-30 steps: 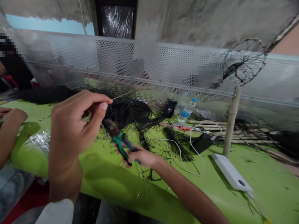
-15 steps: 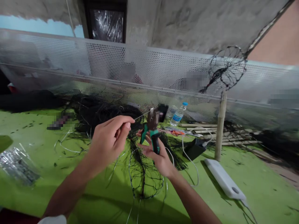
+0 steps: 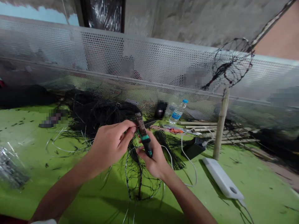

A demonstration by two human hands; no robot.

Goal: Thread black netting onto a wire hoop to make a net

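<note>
A: Left hand (image 3: 109, 146)?
B: I see its fingers pinched tight at the pliers (image 3: 143, 135) head, above the wire net (image 3: 140, 177) on the desk (image 3: 70, 193).
A: Right hand (image 3: 155, 160)?
B: Fingers wrapped round the pliers' handles, mid-desk.

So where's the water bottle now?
Head view, right of centre: the water bottle sits at the back of the green table by the perforated screen, left of the wooden post.

Green-handled pliers (image 3: 143, 138) point head-up over black wire netting (image 3: 140, 177).
</note>
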